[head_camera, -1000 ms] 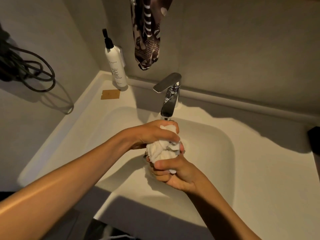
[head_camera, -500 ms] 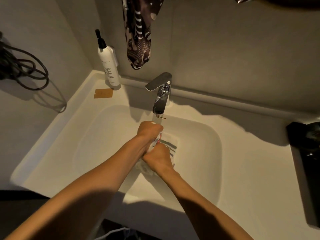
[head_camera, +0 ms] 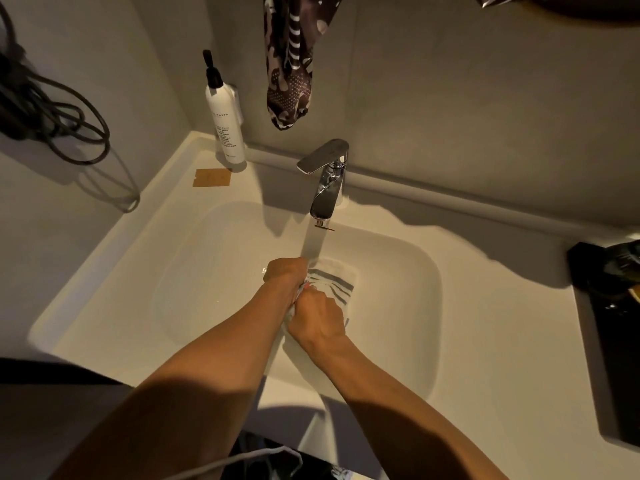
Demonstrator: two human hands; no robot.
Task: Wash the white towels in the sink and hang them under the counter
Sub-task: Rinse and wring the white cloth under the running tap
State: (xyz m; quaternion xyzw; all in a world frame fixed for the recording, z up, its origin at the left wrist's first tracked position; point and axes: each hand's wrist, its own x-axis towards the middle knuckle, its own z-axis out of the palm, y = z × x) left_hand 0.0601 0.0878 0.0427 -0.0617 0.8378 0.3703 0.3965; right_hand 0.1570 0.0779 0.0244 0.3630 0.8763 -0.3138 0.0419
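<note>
A white towel (head_camera: 337, 284) with grey-blue stripes lies in the white sink basin (head_camera: 214, 271), under water running from the chrome faucet (head_camera: 327, 178). My left hand (head_camera: 285, 273) and my right hand (head_camera: 318, 318) are both closed on the towel, pressed together low in the basin just below the stream. Most of the towel is hidden beneath my hands; only its striped far end shows to the right of them.
A white pump bottle (head_camera: 223, 123) and a small brown card (head_camera: 212, 177) sit at the back left of the counter. A patterned dark cloth (head_camera: 291, 60) hangs above the faucet. Black cables (head_camera: 45, 116) hang on the left wall. A dark object (head_camera: 613, 271) lies at the right.
The towel has gone from a bunched wad held up near the spout down into the basin, with both hands lowered and still gripping it. The camera view shifted slightly.
</note>
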